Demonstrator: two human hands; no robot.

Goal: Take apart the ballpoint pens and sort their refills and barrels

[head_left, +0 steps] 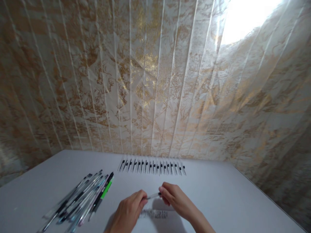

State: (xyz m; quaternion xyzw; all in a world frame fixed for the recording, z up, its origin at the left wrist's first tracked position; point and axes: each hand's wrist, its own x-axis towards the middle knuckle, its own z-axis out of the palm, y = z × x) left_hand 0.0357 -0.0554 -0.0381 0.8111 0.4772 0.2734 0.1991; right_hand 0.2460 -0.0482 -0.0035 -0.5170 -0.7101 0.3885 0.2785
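My left hand [130, 210] and my right hand [175, 198] meet low in the middle of the head view, both pinched on one thin clear pen part [154, 195] with a black end. It hangs just above the white table [218, 194]. Beneath my hands lies a small row of short springs or parts [154, 214], too blurred to name. Further back, a neat row of several clear pen parts with black tips [152, 165] lies side by side. A loose pile of several pens [80, 199], one with a green grip, lies to the left.
A crinkled curtain with a gold and cream pattern [155, 81] hangs right behind the table's far edge. Bright light [243, 16] shines through it at the top right. The table's right edge runs diagonally down to the lower right.
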